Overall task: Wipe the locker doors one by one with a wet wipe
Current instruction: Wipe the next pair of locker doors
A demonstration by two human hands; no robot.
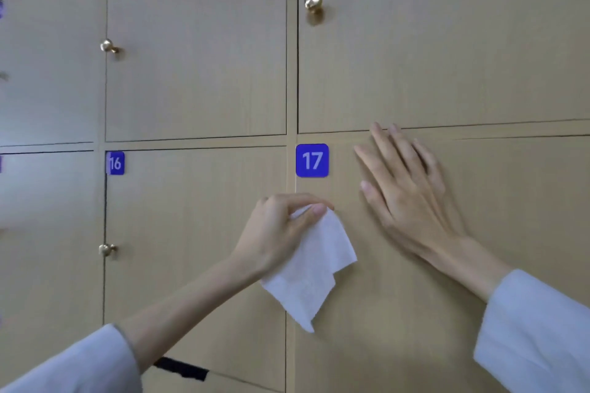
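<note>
Below label 17 (312,160), left hand (281,233) pinches wet wipe (311,268), hanging; right hand (405,188) flat, fingers spread, seemingly pressing door 17 (479,217).

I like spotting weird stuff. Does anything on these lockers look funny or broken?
Nothing looks broken. One small oddity: the 16 label has a pale strip over its left edge, unlike the clean 17 label. It could just be glare.

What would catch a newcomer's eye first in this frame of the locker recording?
Probably the white wet wipe, pinched by the left hand and hanging at the left edge of the door with the blue 17 label. Next, the right hand, spread flat on that door just right of the label. A shiny brass knob sits on the door above.
</note>
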